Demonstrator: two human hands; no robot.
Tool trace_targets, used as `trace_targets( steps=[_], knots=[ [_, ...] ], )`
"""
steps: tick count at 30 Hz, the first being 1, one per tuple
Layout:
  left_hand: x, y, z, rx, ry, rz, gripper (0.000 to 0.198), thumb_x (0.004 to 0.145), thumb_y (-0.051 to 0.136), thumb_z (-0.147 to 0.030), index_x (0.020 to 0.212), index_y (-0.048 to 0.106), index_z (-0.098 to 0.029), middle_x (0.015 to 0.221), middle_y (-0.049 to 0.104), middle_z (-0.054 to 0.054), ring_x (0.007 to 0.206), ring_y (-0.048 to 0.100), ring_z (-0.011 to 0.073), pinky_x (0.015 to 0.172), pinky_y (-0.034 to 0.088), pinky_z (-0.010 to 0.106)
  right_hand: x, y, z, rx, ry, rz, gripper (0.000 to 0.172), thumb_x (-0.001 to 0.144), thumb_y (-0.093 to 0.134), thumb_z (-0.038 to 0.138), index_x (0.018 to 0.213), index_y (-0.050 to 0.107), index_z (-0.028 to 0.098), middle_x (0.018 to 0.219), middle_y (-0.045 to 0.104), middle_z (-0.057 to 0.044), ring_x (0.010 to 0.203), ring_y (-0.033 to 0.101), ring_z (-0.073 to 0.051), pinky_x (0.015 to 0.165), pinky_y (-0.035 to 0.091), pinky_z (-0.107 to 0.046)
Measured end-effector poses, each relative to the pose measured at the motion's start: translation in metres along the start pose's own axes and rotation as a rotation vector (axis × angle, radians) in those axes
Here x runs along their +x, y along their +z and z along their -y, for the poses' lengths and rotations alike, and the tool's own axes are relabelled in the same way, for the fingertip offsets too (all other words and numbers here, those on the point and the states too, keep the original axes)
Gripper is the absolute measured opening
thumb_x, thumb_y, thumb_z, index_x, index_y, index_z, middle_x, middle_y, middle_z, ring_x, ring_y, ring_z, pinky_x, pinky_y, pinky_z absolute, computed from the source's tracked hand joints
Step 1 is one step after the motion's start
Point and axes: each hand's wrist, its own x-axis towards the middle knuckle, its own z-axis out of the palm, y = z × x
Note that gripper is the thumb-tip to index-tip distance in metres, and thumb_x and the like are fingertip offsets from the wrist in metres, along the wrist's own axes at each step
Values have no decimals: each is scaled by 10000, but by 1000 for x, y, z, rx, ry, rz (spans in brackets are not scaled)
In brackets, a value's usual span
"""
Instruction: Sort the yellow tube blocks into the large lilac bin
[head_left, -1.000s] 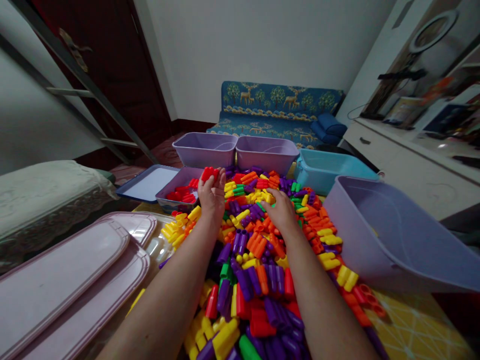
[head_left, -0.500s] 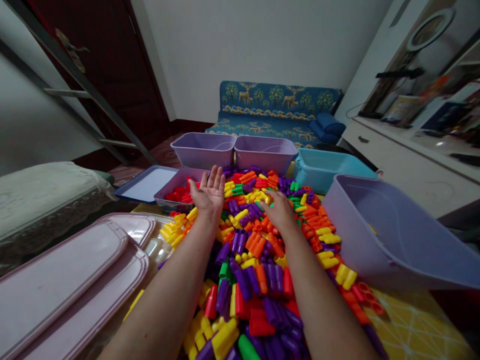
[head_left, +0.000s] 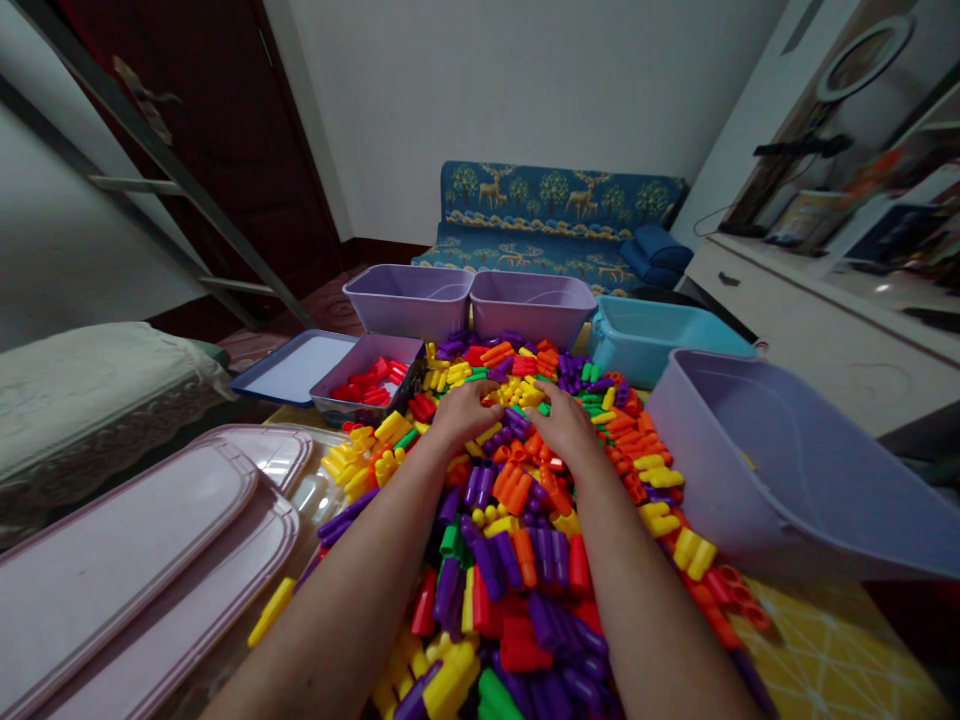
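Note:
A big heap of plastic blocks (head_left: 525,520) in red, orange, yellow, green and purple covers the table in front of me. My left hand (head_left: 461,412) lies palm down on the far part of the heap, fingers spread among the blocks. Beside it, my right hand (head_left: 561,418) also rests on the pile with its fingers curled into the blocks; what they hold, if anything, is hidden. A small purple bin (head_left: 352,362) at the left holds red blocks (head_left: 367,385).
Two purple bins (head_left: 409,290) (head_left: 532,300) and a blue bin (head_left: 660,335) stand behind the heap. A large purple bin (head_left: 787,470) tilts at the right. Pink lids (head_left: 135,560) lie at the left, a blue tray (head_left: 296,365) beyond them. A sofa (head_left: 555,215) is farther back.
My left hand held red blocks over the small bin, opened above it, then came back down onto the heap. The right hand barely moved.

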Motion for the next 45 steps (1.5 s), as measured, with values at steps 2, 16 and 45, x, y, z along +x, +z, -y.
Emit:
trace_targets(
  steps=[2,16,45],
  knots=[
    [2,1,2,-93,77,7,407,692,632,-187,1092,704,-210,1061,722,70,943,661,246,836,504,341,1,1,0,60,-39,12,468,774,620,179,1237,565,221,1218,629,-96,1104,603,-234,948,458,-369],
    [6,7,-3,-444,315,-29,469,802,541,-119,1260,589,-205,1234,643,106,1156,590,231,1002,455,410,-1,-3,12,64,-138,-90,249,762,620,169,1006,655,208,995,713,-60,905,660,-215,817,497,-328],
    [5,6,2,-189,277,69,362,869,547,-356,1183,658,-216,1153,675,99,1061,619,250,927,477,380,10,-78,-27,1274,159,-874,307,914,237,374,1050,482,248,1329,526,-77,1215,553,-148,938,508,-385]
  ],
)
